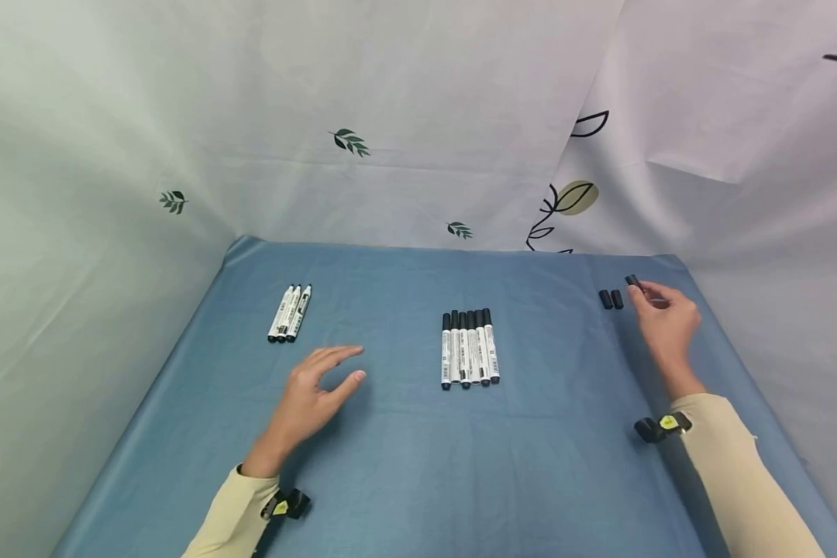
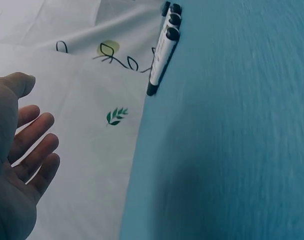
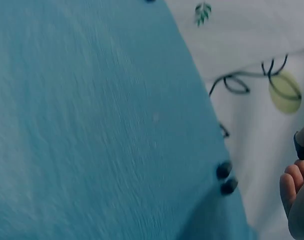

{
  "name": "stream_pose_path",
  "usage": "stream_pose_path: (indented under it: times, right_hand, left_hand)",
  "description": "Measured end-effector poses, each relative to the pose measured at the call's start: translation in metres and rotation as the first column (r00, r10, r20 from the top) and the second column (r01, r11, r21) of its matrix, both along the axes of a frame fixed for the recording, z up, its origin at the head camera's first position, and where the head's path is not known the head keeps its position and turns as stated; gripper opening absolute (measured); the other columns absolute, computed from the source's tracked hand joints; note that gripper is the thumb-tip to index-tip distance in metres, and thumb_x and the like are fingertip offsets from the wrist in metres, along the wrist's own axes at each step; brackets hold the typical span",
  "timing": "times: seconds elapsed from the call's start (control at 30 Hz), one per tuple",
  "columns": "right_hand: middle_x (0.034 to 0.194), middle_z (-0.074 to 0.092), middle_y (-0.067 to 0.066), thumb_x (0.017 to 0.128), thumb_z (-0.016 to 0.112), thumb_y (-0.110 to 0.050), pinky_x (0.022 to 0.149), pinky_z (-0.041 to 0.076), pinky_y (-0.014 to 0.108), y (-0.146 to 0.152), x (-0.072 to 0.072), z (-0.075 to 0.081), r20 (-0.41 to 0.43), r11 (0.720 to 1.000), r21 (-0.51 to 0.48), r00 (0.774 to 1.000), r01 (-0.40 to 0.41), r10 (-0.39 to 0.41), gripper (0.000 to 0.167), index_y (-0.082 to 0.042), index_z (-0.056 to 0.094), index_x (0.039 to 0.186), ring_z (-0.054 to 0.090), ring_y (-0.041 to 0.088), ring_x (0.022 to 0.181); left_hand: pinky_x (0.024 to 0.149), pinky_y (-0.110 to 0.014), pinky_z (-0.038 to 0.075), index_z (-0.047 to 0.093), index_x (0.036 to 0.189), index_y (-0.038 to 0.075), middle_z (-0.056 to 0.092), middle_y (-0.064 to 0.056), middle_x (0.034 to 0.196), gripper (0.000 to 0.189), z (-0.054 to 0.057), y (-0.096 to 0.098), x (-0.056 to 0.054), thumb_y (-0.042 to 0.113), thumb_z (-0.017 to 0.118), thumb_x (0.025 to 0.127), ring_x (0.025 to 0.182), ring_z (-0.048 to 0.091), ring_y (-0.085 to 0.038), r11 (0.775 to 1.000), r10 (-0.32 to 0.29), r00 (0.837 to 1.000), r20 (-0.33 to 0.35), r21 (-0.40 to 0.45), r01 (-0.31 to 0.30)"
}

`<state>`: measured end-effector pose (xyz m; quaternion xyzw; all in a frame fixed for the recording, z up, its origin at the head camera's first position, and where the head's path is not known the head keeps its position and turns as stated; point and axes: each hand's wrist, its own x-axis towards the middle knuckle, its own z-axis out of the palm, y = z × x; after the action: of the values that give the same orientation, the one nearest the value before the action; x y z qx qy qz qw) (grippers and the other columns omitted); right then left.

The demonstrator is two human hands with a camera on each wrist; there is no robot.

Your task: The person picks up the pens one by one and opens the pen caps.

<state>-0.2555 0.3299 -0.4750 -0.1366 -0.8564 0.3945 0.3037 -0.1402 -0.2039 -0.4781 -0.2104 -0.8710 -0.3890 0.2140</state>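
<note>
At the table's far right, my right hand (image 1: 668, 319) pinches a black marker cap (image 1: 634, 282) between thumb and fingertips; the right wrist view catches the cap (image 3: 301, 148) at its edge. Two more black caps (image 1: 611, 299) lie side by side just left of it. My left hand (image 1: 314, 395) hovers over the cloth, thumb and fingers spread with nothing between them; the left wrist view shows its palm (image 2: 21, 150). Between the hands lies a row of several capped white markers (image 1: 469, 349). Beyond the left hand, three uncapped white markers (image 1: 290, 313) lie together with pale tips pointing away.
A blue cloth (image 1: 404, 465) covers the table. Pale curtains with leaf prints (image 1: 390, 77) hang behind and at both sides of it. Each wrist carries a strapped black camera, the left one (image 1: 287, 505) and the right one (image 1: 663, 426).
</note>
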Motion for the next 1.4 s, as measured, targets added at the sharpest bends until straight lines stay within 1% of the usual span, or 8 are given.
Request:
stream_pose_path:
  times: [0.13, 0.3, 0.47, 0.63, 0.73, 0.97, 1.27, 1.4]
  right_hand:
    - [0.101, 0.069, 0.012, 0.096, 0.072, -0.029, 0.074, 0.038, 0.01, 0.01, -0.009, -0.008, 0.002, 0.999, 0.049, 1.0, 0.02, -0.02, 0.034, -0.003, 0.077, 0.117, 0.045, -0.02, 0.074]
    - [0.105, 0.069, 0.02, 0.097, 0.07, -0.026, 0.087, 0.044, 0.03, 0.02, -0.018, -0.018, 0.023, 0.993, 0.117, 1.0, 0.012, -0.015, 0.033, -0.001, 0.076, 0.118, 0.038, -0.021, 0.075]
    - [0.1, 0.069, 0.025, 0.099, 0.068, -0.022, 0.093, 0.042, 0.051, 0.024, -0.022, -0.027, 0.055, 0.986, 0.167, 0.998, -0.028, 0.019, 0.032, 0.003, 0.074, 0.118, 0.051, 0.003, 0.081]
    - [0.1, 0.07, 0.026, 0.1, 0.067, -0.025, 0.088, 0.041, 0.049, 0.027, -0.024, -0.032, 0.116, 0.984, 0.173, 0.993, -0.04, 0.02, 0.035, 0.004, 0.073, 0.119, 0.06, 0.033, 0.092]
    - [0.101, 0.069, 0.026, 0.101, 0.066, -0.027, 0.089, 0.04, 0.049, 0.029, -0.026, -0.034, 0.164, 0.986, 0.159, 0.986, -0.042, 0.016, 0.037, 0.004, 0.073, 0.12, 0.058, 0.033, 0.093]
    - [0.103, 0.071, 0.026, 0.101, 0.065, -0.032, 0.088, 0.038, 0.045, 0.034, -0.03, -0.041, 0.216, 0.992, 0.121, 0.976, -0.016, -0.011, 0.041, 0.004, 0.073, 0.12, 0.057, 0.03, 0.092]
    - [0.104, 0.072, 0.027, 0.101, 0.064, -0.036, 0.092, 0.037, 0.048, 0.035, -0.031, -0.046, 0.249, 0.991, 0.129, 0.968, -0.032, -0.002, 0.045, 0.003, 0.073, 0.121, 0.061, 0.037, 0.095]
    - [0.104, 0.072, 0.027, 0.101, 0.064, -0.038, 0.087, 0.038, 0.044, 0.035, -0.032, -0.047, 0.255, 0.99, 0.138, 0.967, -0.031, -0.006, 0.046, 0.003, 0.073, 0.12, 0.061, 0.035, 0.093]
  left_hand:
    - [0.103, -0.041, 0.047, 0.074, 0.124, 0.01, 0.072, -0.005, 0.124, 0.039, 0.0, 0.004, 0.001, 0.008, 0.082, 0.086, 0.116, 0.065, -0.025, 0.999, -0.026, 0.999, -0.026, 0.018, 0.026]
    - [0.103, -0.035, 0.047, 0.074, 0.123, 0.009, 0.072, -0.004, 0.124, 0.038, -0.001, 0.005, 0.002, 0.007, 0.081, 0.086, 0.116, 0.065, -0.024, 0.999, -0.036, 0.999, -0.017, 0.032, 0.036]
    - [0.1, -0.036, 0.048, 0.074, 0.123, 0.01, 0.072, -0.003, 0.124, 0.037, -0.005, 0.002, 0.005, 0.007, 0.081, 0.087, 0.117, 0.064, -0.024, 0.999, -0.021, 1.0, 0.008, 0.04, 0.02]
    - [0.097, -0.031, 0.049, 0.073, 0.125, 0.011, 0.072, -0.002, 0.124, 0.039, -0.007, 0.001, 0.006, 0.007, 0.081, 0.087, 0.115, 0.065, -0.023, 0.999, -0.021, 1.0, 0.01, 0.041, 0.021]
    - [0.091, -0.03, 0.051, 0.073, 0.125, 0.011, 0.072, -0.002, 0.124, 0.039, -0.007, 0.002, 0.006, 0.007, 0.081, 0.087, 0.112, 0.065, -0.021, 0.999, -0.023, 1.0, 0.014, 0.039, 0.023]
    - [0.084, -0.045, 0.054, 0.073, 0.126, 0.01, 0.072, -0.003, 0.124, 0.039, -0.005, 0.003, 0.009, 0.007, 0.08, 0.088, 0.11, 0.065, -0.02, 0.999, -0.024, 0.999, 0.027, 0.04, 0.023]
    - [0.083, -0.046, 0.054, 0.073, 0.126, 0.011, 0.072, -0.002, 0.125, 0.038, -0.007, 0.001, 0.009, 0.008, 0.08, 0.088, 0.108, 0.066, -0.022, 0.999, -0.02, 0.999, 0.037, 0.045, 0.018]
    - [0.083, -0.045, 0.054, 0.073, 0.126, 0.012, 0.072, -0.002, 0.125, 0.038, -0.007, 0.001, 0.01, 0.008, 0.08, 0.088, 0.108, 0.066, -0.024, 0.999, -0.018, 0.999, 0.039, 0.046, 0.016]
